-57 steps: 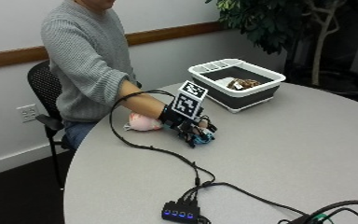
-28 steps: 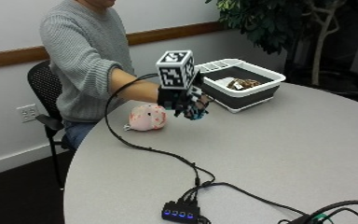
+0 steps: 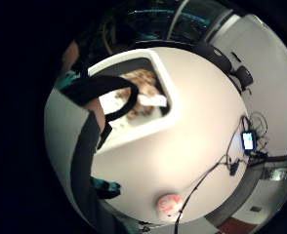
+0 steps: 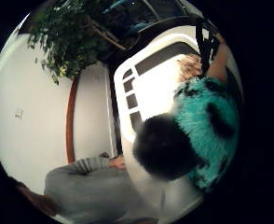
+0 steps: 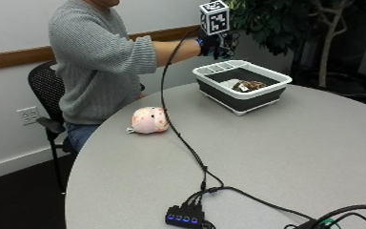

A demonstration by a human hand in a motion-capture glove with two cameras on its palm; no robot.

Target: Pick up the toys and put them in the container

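The teal and black plush toy (image 4: 207, 135) sits against the palm of the right hand (image 5: 216, 44), whose fingers curl around it; in the outside view only a sliver of teal shows under the glove. The hand is raised in the air above the rear edge of the container (image 5: 278, 76), on the side with the small slotted compartments, not yet over the middle of the main basin. The container is a white-rimmed, dark-walled tub standing on the tabletop (image 5: 310, 157), and a brown toy (image 5: 249, 86) already lies inside it. A second item, a pink plush toy (image 5: 149, 120), rests on the tabletop near the person, well apart from the container. Risk 1: release from the present position may land the toy on the rim or in a slotted compartment, or let it tumble outside onto the tabletop, because the hand is offset toward the edge. Risk 2: release from this height lets a light, soft toy bounce off the brown toy and roll over the wall. Risk 3: the plush fibres may cling to the glove straps and delay release. Judged corrective action: carry the hand over the basin centre and lower it before opening the fingers.
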